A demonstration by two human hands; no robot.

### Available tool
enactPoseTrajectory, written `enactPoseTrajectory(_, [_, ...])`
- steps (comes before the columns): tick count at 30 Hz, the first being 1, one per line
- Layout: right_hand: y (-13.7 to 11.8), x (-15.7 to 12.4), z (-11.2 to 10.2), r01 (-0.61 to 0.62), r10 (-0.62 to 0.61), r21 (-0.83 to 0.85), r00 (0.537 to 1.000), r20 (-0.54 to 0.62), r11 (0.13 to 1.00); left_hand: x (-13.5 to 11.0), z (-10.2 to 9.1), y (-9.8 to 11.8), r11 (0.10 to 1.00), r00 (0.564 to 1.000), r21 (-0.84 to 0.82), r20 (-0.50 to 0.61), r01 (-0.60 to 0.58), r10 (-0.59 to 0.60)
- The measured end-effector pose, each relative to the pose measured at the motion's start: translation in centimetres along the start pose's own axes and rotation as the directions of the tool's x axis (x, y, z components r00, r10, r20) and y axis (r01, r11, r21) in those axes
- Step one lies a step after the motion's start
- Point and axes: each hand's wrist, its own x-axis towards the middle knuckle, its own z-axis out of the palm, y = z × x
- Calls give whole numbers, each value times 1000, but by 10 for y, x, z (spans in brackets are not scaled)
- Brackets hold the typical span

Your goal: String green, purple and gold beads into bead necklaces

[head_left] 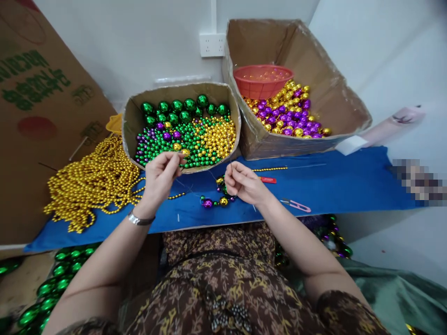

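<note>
My left hand [161,175] is raised at the front rim of a cardboard box [130,122] of green, gold and purple beads, its fingertips pinched on a gold bead [185,152]. My right hand [243,183] hovers over the blue board [349,184], fingers closed on a thin needle [230,164] that points up. A fine thread runs between the two hands. A short strand of purple, gold and green beads [215,201] lies on the board just below my right hand.
A heap of gold bead strings [93,180] lies at left. A larger box [349,111] at back right holds gold and purple beads and an orange basket [262,80]. Pink snips [296,204] and a red tool [267,179] lie on the board. Green beads [52,288] sit lower left.
</note>
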Motion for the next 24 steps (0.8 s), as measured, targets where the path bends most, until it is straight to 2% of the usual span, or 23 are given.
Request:
enactPoseTrajectory(2, [4, 1, -1, -13, 14, -65, 1000, 18, 998, -9, -8, -7, 998, 998, -41, -28, 50, -51])
enactPoseTrajectory(4, [19, 3, 8, -27, 36, -151, 998, 57, 988, -12, -9, -6, 976, 989, -169, -18, 139, -144])
enactPoseTrajectory(7, [46, 6, 28, -64, 103, -203, 977, 188, 977, -9, -4, 5, 916, 971, -328, 23, 231, -236])
enactPoseTrajectory(10, [56, 9, 38, -108, 160, -171, 931, 328, 979, -4, -7, 10, 890, 966, -386, 10, 241, -257])
enactPoseTrajectory(11, [53, 10, 37, -110, 158, -156, 926, 344, 982, -3, -10, 8, 897, 968, -375, -2, 232, -251])
enactPoseTrajectory(13, [39, 12, 28, -72, 119, -160, 945, 306, 984, -6, -20, 0, 944, 981, -281, -46, 170, -191])
enactPoseTrajectory(15, [21, 15, 14, -10, 56, -212, 975, 213, 977, -13, -34, -14, 997, 994, -46, -89, 65, -69])
enactPoseTrajectory(16, [11, 16, 6, 10, 33, -243, 985, 171, 970, -17, -41, -22, 993, 996, 120, -93, 6, 5])
enactPoseTrajectory(18, [-4, 20, -10, 23, 6, -275, 995, 104, 961, -27, -56, -40, 877, 991, 466, -14, -114, 136])
enactPoseTrajectory(20, [-14, 24, -22, 19, -7, -281, 999, 45, 960, -36, -69, -58, 676, 964, 690, 141, -259, 226])
enactPoseTrajectory(22, [-21, 27, -31, 19, -24, -289, 1000, -14, 957, -45, -81, -76, 466, 926, 802, 286, -372, 248])
enactPoseTrajectory(24, [-29, 28, -38, 35, -58, -313, 996, -62, 949, -52, -92, -91, 268, 902, 863, 387, -428, 192])
